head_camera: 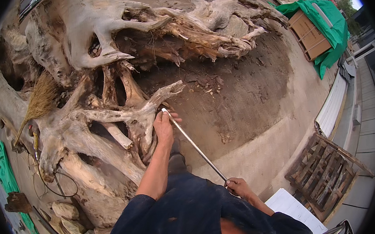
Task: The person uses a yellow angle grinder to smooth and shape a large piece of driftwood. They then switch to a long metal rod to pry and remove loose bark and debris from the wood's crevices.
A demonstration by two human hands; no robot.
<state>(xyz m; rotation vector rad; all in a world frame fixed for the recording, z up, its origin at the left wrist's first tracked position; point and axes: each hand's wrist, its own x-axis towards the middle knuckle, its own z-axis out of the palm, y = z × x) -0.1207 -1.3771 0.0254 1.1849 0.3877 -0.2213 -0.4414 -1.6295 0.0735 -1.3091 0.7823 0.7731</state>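
A long, slim metal rod (pixel 199 149) slants across in front of me, with a white tip at its far end. Close to that tip, my left hand (pixel 164 127) holds the rod between thumb and fingers. My right hand (pixel 238 186) is wrapped around its near end, by my right side. Just left of my left hand rises a forked root (pixel 133 114) of a huge weathered tree stump (pixel 98 17). Its pale roots spread over the ground, with dark hollows between them. Part of my shoe is hidden under my left forearm.
A straw broom (pixel 40 98) leans on the roots, near a yellow-handled tool (pixel 35 140) with a looped cable. Stones (pixel 65 211) lie at lower left. A wooden pallet (pixel 323 175) and a white sheet (pixel 292 211) are at right. Green tarp (pixel 332 34) covers cardboard boxes (pixel 310 34).
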